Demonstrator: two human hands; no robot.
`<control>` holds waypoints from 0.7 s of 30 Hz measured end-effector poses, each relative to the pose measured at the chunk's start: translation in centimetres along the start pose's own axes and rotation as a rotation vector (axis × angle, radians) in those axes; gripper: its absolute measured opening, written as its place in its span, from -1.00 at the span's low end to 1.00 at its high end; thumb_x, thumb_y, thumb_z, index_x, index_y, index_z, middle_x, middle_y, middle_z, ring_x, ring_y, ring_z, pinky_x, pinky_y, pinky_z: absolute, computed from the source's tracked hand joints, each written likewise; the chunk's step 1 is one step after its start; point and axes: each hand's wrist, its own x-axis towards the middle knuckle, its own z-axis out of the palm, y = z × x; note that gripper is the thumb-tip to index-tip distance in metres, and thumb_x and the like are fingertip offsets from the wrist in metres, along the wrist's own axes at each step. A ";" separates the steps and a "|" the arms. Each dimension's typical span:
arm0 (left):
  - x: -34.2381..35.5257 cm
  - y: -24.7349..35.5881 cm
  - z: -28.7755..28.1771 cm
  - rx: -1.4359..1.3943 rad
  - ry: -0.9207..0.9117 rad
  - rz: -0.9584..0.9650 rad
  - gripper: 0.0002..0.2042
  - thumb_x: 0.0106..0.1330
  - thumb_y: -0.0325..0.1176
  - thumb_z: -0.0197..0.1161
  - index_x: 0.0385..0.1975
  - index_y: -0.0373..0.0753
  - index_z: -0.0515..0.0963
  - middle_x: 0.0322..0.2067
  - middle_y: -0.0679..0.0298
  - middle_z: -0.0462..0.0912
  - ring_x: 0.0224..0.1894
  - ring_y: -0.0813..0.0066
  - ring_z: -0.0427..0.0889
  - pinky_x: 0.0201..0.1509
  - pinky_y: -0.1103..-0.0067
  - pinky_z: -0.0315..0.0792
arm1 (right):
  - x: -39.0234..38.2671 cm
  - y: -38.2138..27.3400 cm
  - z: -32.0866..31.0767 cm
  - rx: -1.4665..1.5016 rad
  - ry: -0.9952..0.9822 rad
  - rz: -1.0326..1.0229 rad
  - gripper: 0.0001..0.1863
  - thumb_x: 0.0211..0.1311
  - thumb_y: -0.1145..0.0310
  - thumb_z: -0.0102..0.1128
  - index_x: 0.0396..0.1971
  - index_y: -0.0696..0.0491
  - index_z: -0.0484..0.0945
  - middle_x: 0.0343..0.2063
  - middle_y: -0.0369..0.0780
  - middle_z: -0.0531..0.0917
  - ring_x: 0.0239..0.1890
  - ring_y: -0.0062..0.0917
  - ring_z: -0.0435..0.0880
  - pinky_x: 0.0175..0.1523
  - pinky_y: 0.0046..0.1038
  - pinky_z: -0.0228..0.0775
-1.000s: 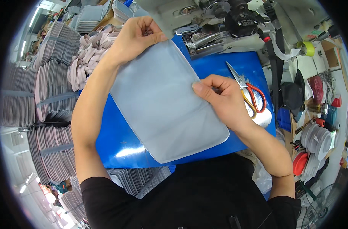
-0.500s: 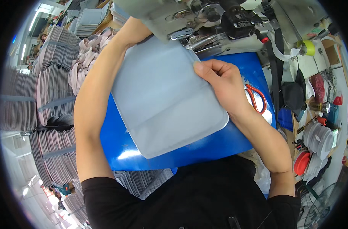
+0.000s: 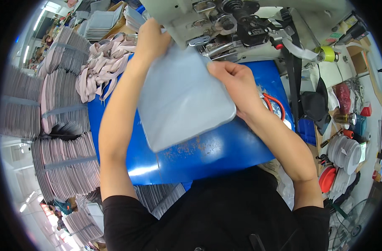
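— What lies nearest on the blue table (image 3: 207,154)?

— One pale grey fabric panel (image 3: 182,100), flat on it, its far edge at the sewing machine (image 3: 237,25).

— And the two hands?

— Right hand (image 3: 237,83) pinches the panel's far right corner; left hand (image 3: 151,39) grips its far left corner, both closed on cloth.

— Anything else?

— One pair of red-handled scissors (image 3: 274,104) right of the panel; one heap of pinkish straps (image 3: 103,67) and several stacks of grey pieces (image 3: 61,163) to its left.

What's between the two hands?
The grey fabric pad stretches between the left hand and right hand; both grip it, seen in the head view.
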 end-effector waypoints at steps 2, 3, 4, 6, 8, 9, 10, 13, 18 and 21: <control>-3.8 4.9 -1.2 -0.046 0.126 -0.166 -0.67 0.18 -0.38 0.46 -0.08 -0.32 0.62 -0.12 -0.01 0.74 -0.03 0.05 0.72 0.05 0.33 0.56 | 0.9 0.7 -0.3 0.002 0.025 -0.050 -0.67 0.37 0.28 0.37 -0.13 0.30 0.70 -0.31 -0.16 0.77 -0.33 -0.59 0.71 -0.22 -0.50 0.55; -5.5 10.7 -2.0 -0.098 0.119 -0.227 -0.64 0.15 -0.39 0.49 -0.07 -0.31 0.59 -0.05 0.02 0.71 0.05 0.06 0.69 0.10 0.33 0.56 | 1.4 0.8 -0.6 0.007 0.039 -0.079 -0.67 0.37 0.28 0.37 -0.13 0.29 0.70 -0.31 -0.17 0.77 -0.33 -0.59 0.70 -0.21 -0.50 0.55; -7.8 15.2 -2.3 -0.089 0.077 -0.209 -0.64 0.15 -0.44 0.49 -0.06 -0.32 0.59 -0.04 0.04 0.72 0.06 0.15 0.70 0.13 0.36 0.56 | 1.8 0.9 -0.8 -0.014 0.034 -0.088 -0.68 0.35 0.27 0.38 -0.16 0.27 0.70 -0.33 -0.19 0.76 -0.34 -0.59 0.69 -0.22 -0.49 0.54; -9.8 18.7 -1.9 -0.031 0.020 -0.112 -0.66 0.16 -0.51 0.50 -0.07 -0.33 0.59 -0.04 0.05 0.74 0.05 0.24 0.73 0.15 0.40 0.56 | 1.9 1.5 -0.9 -0.053 0.030 -0.093 -0.69 0.33 0.25 0.41 -0.21 0.24 0.71 -0.35 -0.23 0.74 -0.36 -0.60 0.66 -0.23 -0.48 0.51; -10.6 19.5 -1.2 0.070 0.005 0.051 -0.72 0.17 -0.53 0.50 -0.14 -0.34 0.60 -0.10 0.03 0.76 0.01 0.24 0.75 0.13 0.42 0.57 | 1.1 1.5 -1.1 -0.022 0.008 -0.084 -0.69 0.30 0.21 0.44 -0.26 0.20 0.70 -0.38 -0.28 0.71 -0.38 -0.60 0.63 -0.25 -0.48 0.49; -10.7 19.3 -1.4 0.010 0.068 -0.001 -0.73 0.16 -0.54 0.49 -0.16 -0.33 0.61 -0.10 0.03 0.76 -0.01 0.20 0.76 0.12 0.42 0.58 | 0.7 1.3 -1.1 -0.009 -0.006 -0.080 -0.69 0.29 0.20 0.45 -0.29 0.18 0.69 -0.40 -0.30 0.70 -0.39 -0.61 0.61 -0.26 -0.48 0.48; -10.6 18.5 -1.7 -0.051 0.130 -0.053 -0.74 0.14 -0.55 0.49 -0.19 -0.32 0.61 -0.10 0.03 0.76 -0.03 0.15 0.77 0.10 0.41 0.60 | -0.4 1.3 -0.9 -0.017 0.039 -0.099 -0.69 0.25 0.19 0.48 -0.32 0.15 0.66 -0.42 -0.32 0.66 -0.42 -0.63 0.59 -0.30 -0.47 0.46; -9.9 17.2 -3.0 -0.143 0.275 -0.098 -0.82 0.15 -0.65 0.41 -0.26 -0.35 0.63 -0.15 0.06 0.79 -0.10 0.20 0.80 -0.01 0.46 0.62 | -2.6 2.7 -1.0 -0.474 0.062 -0.423 -0.70 0.24 0.19 0.47 -0.30 0.14 0.66 -0.43 -0.32 0.67 -0.41 -0.65 0.61 -0.33 -0.47 0.45; -10.3 18.2 -1.7 0.044 0.056 0.208 -0.84 0.07 -0.64 0.38 -0.34 -0.33 0.64 -0.20 0.16 0.79 -0.15 0.25 0.79 -0.13 0.45 0.62 | -3.2 4.4 -2.0 -0.225 0.004 -0.227 -0.82 0.30 0.37 0.40 -0.21 0.16 0.71 -0.45 -0.32 0.71 -0.42 -0.73 0.62 -0.36 -0.57 0.46; -10.0 18.1 -0.3 0.103 0.080 0.277 -0.85 0.03 -0.58 0.37 -0.37 -0.29 0.64 -0.23 0.23 0.78 -0.17 0.30 0.79 -0.22 0.45 0.60 | -4.2 4.3 -1.9 -0.094 -0.009 -0.194 -0.85 0.36 0.42 0.34 -0.18 0.17 0.72 -0.44 -0.34 0.71 -0.42 -0.76 0.62 -0.37 -0.62 0.47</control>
